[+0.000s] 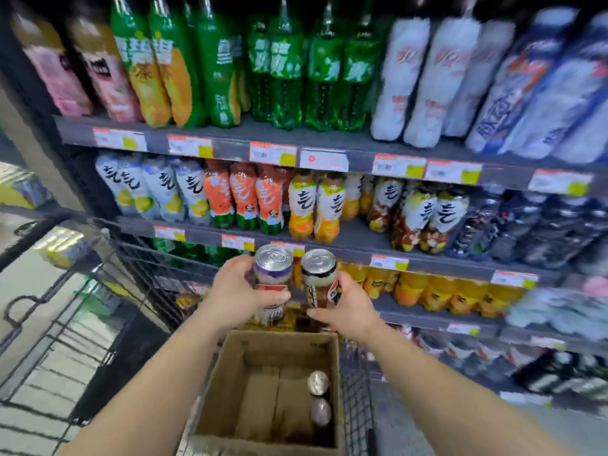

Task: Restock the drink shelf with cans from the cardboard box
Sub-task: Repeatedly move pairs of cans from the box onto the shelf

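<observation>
My left hand (241, 296) grips a purple-topped can (273, 274) and my right hand (345, 307) grips a white-and-dark can (319, 276). Both cans stand upright, side by side, held above the open cardboard box (230, 383) and in front of the drink shelf (362, 251). Two more cans (318, 383) lie inside the box at its right side, on the cardboard bottom. The shelf rows hold bottled drinks: green bottles, white bottles, orange ones lower down.
The box sits in a wire shopping cart (357, 390). A black wire rack (82, 324) stands at the left over a tiled floor. Price tags (273, 153) line the shelf edges. Packed bottles fill every shelf row.
</observation>
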Available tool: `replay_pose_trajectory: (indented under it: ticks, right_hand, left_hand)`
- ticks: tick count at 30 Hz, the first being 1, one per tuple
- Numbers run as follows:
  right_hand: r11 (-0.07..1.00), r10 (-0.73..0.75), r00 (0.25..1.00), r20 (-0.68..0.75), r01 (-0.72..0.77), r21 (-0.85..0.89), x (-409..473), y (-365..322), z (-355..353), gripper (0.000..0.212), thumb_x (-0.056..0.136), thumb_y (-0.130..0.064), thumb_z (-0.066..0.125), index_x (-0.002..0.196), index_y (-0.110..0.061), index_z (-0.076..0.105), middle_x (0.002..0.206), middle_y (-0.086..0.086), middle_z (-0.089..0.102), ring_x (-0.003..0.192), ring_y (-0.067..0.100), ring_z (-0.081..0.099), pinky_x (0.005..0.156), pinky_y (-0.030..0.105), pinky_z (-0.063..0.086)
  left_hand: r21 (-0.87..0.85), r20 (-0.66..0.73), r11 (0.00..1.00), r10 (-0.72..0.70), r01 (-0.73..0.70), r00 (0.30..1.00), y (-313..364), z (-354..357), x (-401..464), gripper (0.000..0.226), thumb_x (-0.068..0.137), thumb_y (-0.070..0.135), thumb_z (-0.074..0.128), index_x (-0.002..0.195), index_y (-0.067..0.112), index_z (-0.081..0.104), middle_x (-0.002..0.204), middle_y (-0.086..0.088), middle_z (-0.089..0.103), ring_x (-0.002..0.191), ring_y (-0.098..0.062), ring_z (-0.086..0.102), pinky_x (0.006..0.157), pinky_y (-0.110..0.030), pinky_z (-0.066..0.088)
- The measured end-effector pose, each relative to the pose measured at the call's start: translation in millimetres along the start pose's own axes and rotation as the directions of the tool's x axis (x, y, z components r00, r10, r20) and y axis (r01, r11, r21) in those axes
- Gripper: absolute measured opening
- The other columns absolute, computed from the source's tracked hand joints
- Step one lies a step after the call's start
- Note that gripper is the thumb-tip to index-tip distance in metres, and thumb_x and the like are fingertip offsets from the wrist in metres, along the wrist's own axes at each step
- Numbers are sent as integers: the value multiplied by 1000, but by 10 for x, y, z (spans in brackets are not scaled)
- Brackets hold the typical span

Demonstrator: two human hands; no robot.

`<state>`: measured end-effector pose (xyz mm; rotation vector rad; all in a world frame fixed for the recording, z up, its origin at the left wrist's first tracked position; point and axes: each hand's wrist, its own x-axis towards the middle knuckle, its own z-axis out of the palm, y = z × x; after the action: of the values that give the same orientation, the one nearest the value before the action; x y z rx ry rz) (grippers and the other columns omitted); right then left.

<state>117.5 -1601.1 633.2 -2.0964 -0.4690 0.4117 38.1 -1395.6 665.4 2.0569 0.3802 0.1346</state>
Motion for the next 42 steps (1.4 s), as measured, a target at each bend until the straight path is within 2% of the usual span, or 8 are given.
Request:
replay_pose_trajectory:
  ticks: [5, 10, 13, 18, 21, 25, 35, 42]
  right_hand:
    - [978, 90, 984, -154, -58, 200, -387, 340, -1108, 70, 65, -25, 89, 123, -25, 51, 115, -7, 68, 104, 8, 65, 87, 29, 54]
    - [953, 141, 943, -303, -47, 298, -1147, 846, -2535, 54, 73, 6, 79, 109, -23, 51, 98, -10, 65, 73, -18, 62, 68, 6, 51]
    - [956, 193, 893, -407, -78, 282, -1695, 1333, -3492, 52, 73, 4, 80, 106, -24, 51, 96, -7, 66, 77, -8, 65, 68, 10, 51]
    - [951, 285, 764, -580, -151, 269, -2549, 2044, -5046, 55, 68, -6, 86, 111, -25, 56, 105, 1, 72, 96, 18, 70, 90, 37, 57]
    - [943, 314, 698, -644, -149, 299, -2954, 2370, -5788, 55, 69, -9, 86, 112, -26, 57, 105, 0, 71, 92, 12, 70, 82, 31, 58]
    - [927, 343, 621, -704, -101, 362, -3317, 2887, -6632, 54, 68, -3, 85, 112, -22, 59, 100, -2, 73, 82, 4, 71, 65, 18, 53]
    - [928, 358, 379, -853, -42, 371, -3537, 4266, -8883, 50, 68, 0, 85, 104, -23, 59, 99, 3, 75, 91, 18, 72, 79, 31, 58]
    - [918, 389, 249, -887, -30, 395, -3888, 4907, -10270, 49, 70, 2, 82, 104, -24, 58, 89, -5, 73, 70, -2, 69, 59, 15, 51]
  left_hand:
    - [-85, 179, 993, 90, -75, 980, 919, 823, 240, 67, 52, 49, 90, 111, 33, 62, 108, 11, 68, 104, -13, 62, 93, -35, 49]
    - [-157, 314, 967, 241, -200, 918, 1975, 2190, 317, 52, 56, 38, 91, 102, 27, 68, 96, 11, 75, 93, -8, 69, 88, -35, 54]
    - [-214, 406, 948, 307, -237, 861, 2703, 3190, 204, 61, 46, 46, 92, 98, 26, 69, 93, 9, 75, 89, -8, 70, 88, -37, 55]
    - [-278, 505, 919, 388, -280, 771, 3855, 4798, -77, 80, 30, 61, 84, 101, 26, 68, 95, 8, 75, 90, -10, 70, 89, -37, 55]
    - [-280, 578, 907, 421, -314, 699, 4448, 5629, -201, 67, 42, 51, 89, 101, 26, 68, 94, 8, 75, 89, -9, 70, 89, -40, 55]
    - [-323, 612, 875, 483, -359, 626, 5162, 6690, -305, 44, 60, 26, 90, 97, 26, 65, 92, 9, 73, 85, -7, 68, 84, -32, 55]
    - [-438, 646, 765, 633, -473, 426, 6850, 9255, 151, 42, 57, 35, 91, 88, 33, 63, 88, 13, 72, 83, -5, 68, 79, -33, 55]
    - [-496, 642, 726, 676, -477, 361, 8016, 10664, 200, 38, 65, 24, 88, 92, 29, 61, 90, 14, 69, 82, -2, 64, 77, -26, 52]
